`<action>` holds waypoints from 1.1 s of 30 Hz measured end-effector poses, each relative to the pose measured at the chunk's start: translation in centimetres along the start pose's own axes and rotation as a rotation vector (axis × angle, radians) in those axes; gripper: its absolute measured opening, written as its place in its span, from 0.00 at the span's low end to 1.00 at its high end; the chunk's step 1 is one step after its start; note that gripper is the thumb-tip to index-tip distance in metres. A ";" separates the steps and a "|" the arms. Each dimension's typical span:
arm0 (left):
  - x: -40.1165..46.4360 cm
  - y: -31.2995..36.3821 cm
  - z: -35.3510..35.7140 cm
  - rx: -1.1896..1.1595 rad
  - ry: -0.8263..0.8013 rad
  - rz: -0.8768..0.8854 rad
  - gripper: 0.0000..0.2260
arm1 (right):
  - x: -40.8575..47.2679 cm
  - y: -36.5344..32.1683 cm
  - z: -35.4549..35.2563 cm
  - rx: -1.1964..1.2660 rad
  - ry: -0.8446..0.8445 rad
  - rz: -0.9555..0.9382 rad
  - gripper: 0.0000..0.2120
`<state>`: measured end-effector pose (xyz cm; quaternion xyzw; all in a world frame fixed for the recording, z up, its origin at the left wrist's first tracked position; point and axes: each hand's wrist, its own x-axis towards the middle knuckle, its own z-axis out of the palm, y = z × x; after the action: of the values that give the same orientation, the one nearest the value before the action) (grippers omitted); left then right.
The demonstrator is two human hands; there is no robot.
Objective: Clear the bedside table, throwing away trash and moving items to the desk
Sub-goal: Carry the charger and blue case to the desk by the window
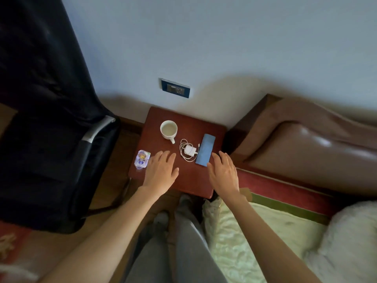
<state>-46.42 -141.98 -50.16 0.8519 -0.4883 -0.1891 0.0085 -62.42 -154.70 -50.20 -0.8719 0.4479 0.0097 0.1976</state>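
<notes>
Left hand: the left hand [161,171] hovers over the lower left part of the small reddish-brown wooden bedside counter [189,180], fingers spread and straight, holding nothing; its little-finger side lies just beside the wrapper.
Right hand: the right hand [224,173] is over the lower right part of the counter, fingers relaxed and empty, fingertips just beside the lower end of the blue case; whether they touch it I cannot tell.
Trash: a small crumpled plastic snack wrapper with a purple and yellow print [142,160] lies at the counter's left edge, left of centre in the frame; it looks like the piece to throw away.
Items to move: a white ceramic mug [169,130] stands upright near the back of the counter, with pale liquid or a pale inside, hard to tell which; a white charger block with its coiled white cable [188,150] lies in the middle; a flat blue rectangular case or phone [205,150] lies to its right, nearly touching the cable's plug.
Done so far: nothing, as far as I can judge; four things lie on the counter and neither hand carries any.
Left to do: the wrapper has to go in a bin, and the mug, charger and blue case to the desk; neither bin nor desk is in view.
Surroundings: a black office chair [51,119] fills the left of the frame, a bed with a brown padded headboard [306,144] the right, and a dark wall socket [175,88] sits above the counter.
</notes>
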 end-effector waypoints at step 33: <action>16.4 -1.1 19.7 -0.117 0.029 0.172 0.38 | 15.9 8.4 20.2 0.074 -0.070 0.470 0.42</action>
<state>-44.63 -151.74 -73.82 0.8076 -0.5474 -0.2037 0.0816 -56.26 -164.31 -74.76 -0.7350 0.6315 0.0694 0.2370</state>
